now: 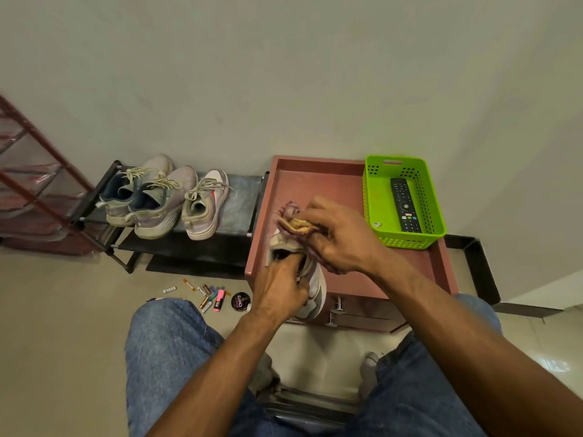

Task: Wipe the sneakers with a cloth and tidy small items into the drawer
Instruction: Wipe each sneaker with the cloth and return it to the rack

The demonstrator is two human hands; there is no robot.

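- The left hand [279,287] has its fingers curled round a white sneaker [310,293], gripping it at the collar, over the front edge of the reddish drawer unit [344,184], about 6 o'clock of its top.
- The right hand [339,236] is bunched round a pinkish cloth [295,223], fingers curled into it, pressing it against the upper end of that shoe.
- Three more sneakers sit on the low black shoe rack [239,200] over at 9 o'clock from the hands: a greyish pair [148,197] side by side and a white one with a red stripe [206,205] just beside them.
- Small stuff is scattered on the floor at about 8 o'clock from the hands: batteries [205,302], a pink highlighter [218,300], a round black tin [240,301].
- The green basket [369,197] sits at 2 o'clock on the unit's top, with a black remote [404,205] lying in it.
- The drawer handles [336,310] show on the front, right below the held shoe.
- Knees in blue jeans [170,342] fill the bottom.
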